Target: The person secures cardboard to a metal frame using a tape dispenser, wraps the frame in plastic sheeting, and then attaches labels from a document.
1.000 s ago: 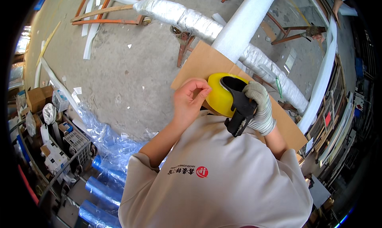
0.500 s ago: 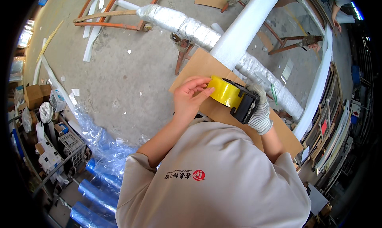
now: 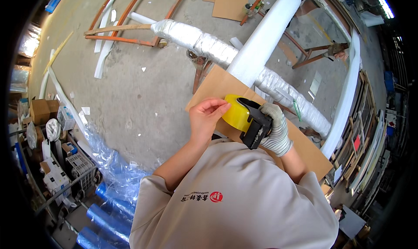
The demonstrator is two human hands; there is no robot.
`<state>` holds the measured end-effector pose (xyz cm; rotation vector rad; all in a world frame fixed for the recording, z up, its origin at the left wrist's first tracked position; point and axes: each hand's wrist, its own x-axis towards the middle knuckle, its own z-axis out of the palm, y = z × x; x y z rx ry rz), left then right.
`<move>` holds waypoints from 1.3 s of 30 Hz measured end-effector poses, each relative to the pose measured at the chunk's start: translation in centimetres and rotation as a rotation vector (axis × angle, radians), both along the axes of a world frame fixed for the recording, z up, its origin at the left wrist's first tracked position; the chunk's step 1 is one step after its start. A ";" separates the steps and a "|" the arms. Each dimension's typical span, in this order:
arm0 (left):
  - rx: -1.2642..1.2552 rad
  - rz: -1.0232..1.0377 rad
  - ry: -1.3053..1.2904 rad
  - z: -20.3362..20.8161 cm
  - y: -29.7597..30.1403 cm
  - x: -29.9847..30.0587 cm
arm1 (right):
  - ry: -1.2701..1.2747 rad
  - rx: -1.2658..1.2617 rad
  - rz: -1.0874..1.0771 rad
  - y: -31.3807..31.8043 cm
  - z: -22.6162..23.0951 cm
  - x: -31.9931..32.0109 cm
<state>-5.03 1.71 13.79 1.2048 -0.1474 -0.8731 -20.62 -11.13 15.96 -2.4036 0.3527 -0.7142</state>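
My right hand (image 3: 277, 129), in a striped knit glove, is wrapped round a black tape dispenser (image 3: 256, 129). A wide roll of yellow packing tape (image 3: 235, 113) is mounted in it. My bare left hand (image 3: 205, 119) pinches at the roll's left edge, thumb and forefinger together; the tape's loose end is too small to make out. Below the dispenser lies a flat sheet of brown cardboard (image 3: 221, 82), slanting from upper left to lower right. Beyond it, a long white foam-wrapped piece (image 3: 266, 36) runs away from me, its near end by the cardboard.
A bundle wrapped in silvery film (image 3: 196, 38) crosses under the white piece. Reddish metal frames (image 3: 119, 38) stand at the far left. Blue film rolls (image 3: 106, 220) and crumpled clear film (image 3: 115, 155) lie at lower left, near a cart of boxes (image 3: 54, 173). Framed panels (image 3: 355, 138) lean at right.
The dispenser has come nearer to me and a little left, and has tilted in my right hand. My left thumb and forefinger have closed together at the tape roll's edge.
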 end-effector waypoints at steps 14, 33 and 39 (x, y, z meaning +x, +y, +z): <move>-0.053 -0.103 -0.165 -0.1 0.0 0.2 | -0.019 -0.010 0.067 -0.3 0.6 -0.4; -0.090 -0.217 -0.201 1.5 0.4 2.0 | -0.002 0.381 -0.082 -1.0 -3.2 -2.0; 0.113 -0.277 -0.609 1.6 -0.9 1.0 | 0.015 0.338 -0.068 -0.8 -2.4 -1.5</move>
